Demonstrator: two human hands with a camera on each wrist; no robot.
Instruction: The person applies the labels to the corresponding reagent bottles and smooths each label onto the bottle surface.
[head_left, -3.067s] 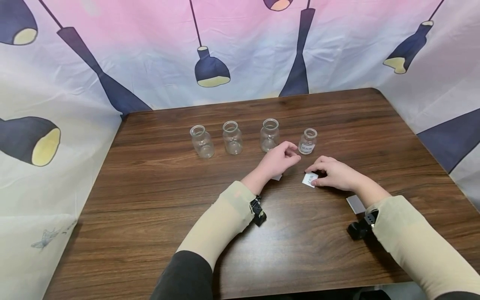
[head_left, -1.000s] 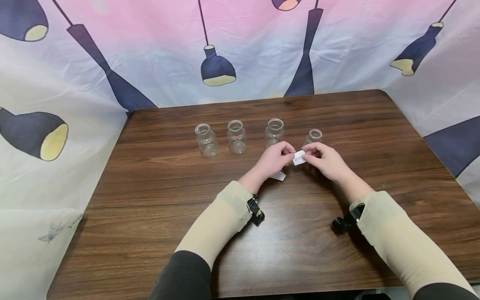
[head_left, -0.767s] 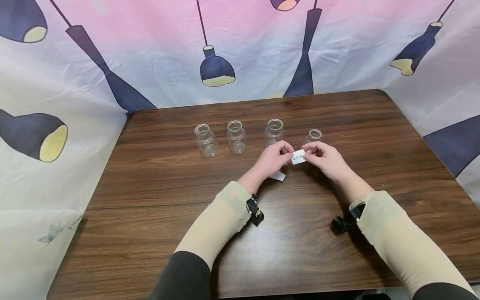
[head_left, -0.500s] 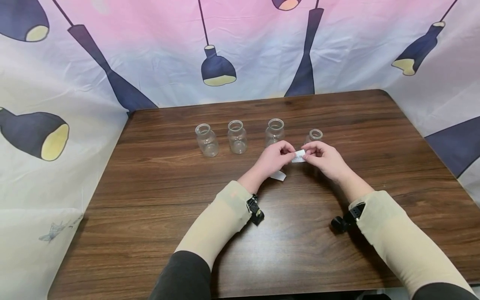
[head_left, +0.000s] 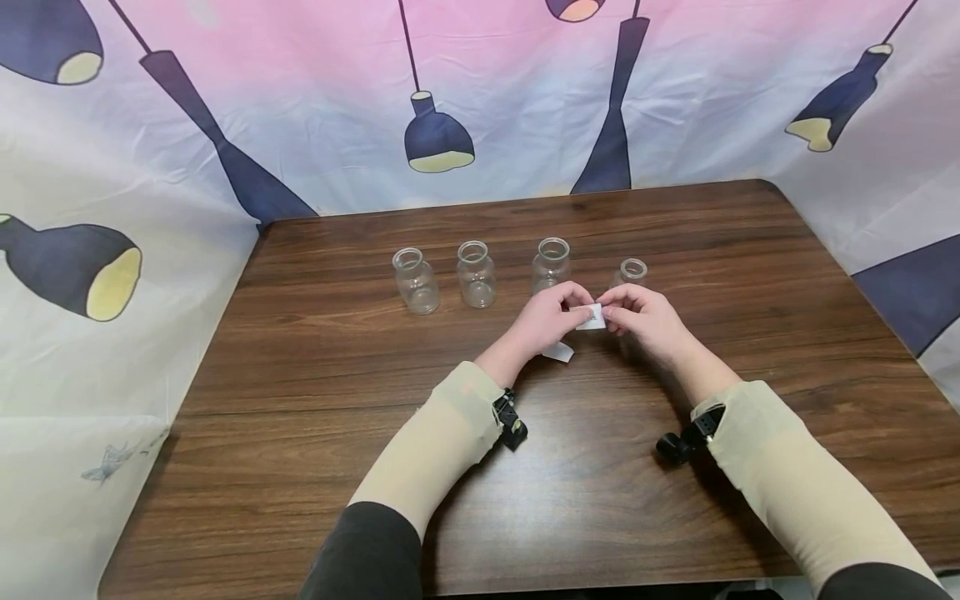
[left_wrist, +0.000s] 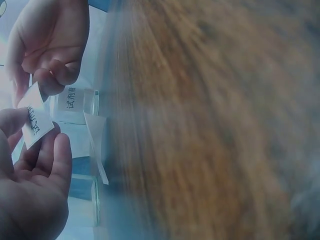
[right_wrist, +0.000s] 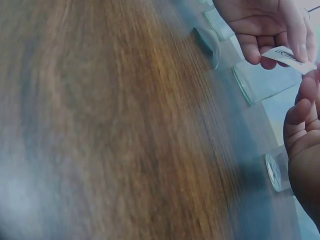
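Observation:
In the head view, a small white label [head_left: 591,317] with dark printed characters is stretched between both hands. My left hand [head_left: 546,323] pinches it between thumb and fingers, the thumb lying over its printed side. At the label's other end my right hand [head_left: 651,323] pinches its edge with thumb and index finger. The left wrist view shows the label [left_wrist: 37,122] bent, its characters partly under a thumb. Just behind the hands stands a smaller glass jar [head_left: 632,271]; its own printed label [left_wrist: 71,100] shows in the left wrist view.
Three larger open glass jars, a left one [head_left: 417,287], a middle one [head_left: 477,279] and a right one [head_left: 551,262], stand in a row on the wooden table [head_left: 300,400]. Another white slip [head_left: 558,352] lies below my left hand. A printed cloth [head_left: 337,125] hangs behind.
My right hand has lifted the label off the table toward my left hand, which now grips it too. In the last half second the label has turned and shifted slightly left.

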